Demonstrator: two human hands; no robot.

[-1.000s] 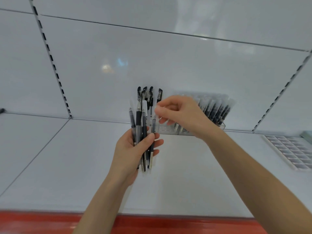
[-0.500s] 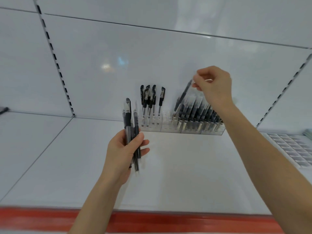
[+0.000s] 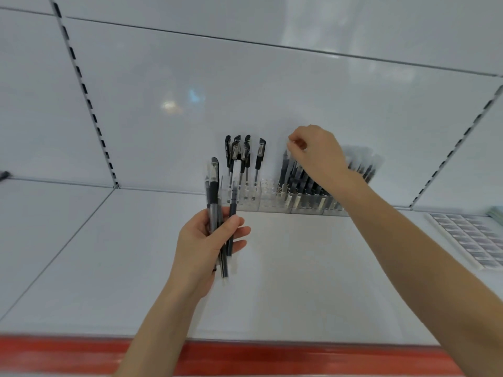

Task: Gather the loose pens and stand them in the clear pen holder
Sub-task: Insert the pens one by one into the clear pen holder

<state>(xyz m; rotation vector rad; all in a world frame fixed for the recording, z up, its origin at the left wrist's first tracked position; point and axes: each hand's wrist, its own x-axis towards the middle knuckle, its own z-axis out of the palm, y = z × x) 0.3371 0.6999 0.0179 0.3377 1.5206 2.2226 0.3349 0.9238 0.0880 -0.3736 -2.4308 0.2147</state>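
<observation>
Bright, cool, even white light throughout.
Soft glare patch on the back panel, faint shadow behind the right hand, slotted uprights bowing at edges, red shelf lip smeared.

Left hand grips pens upright; right hand reaches forward, fingers pinching pen.

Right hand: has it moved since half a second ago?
Yes. The right hand has dropped toward the clear pen holder, lowering the pen that its fingers pinch down into it.
</observation>
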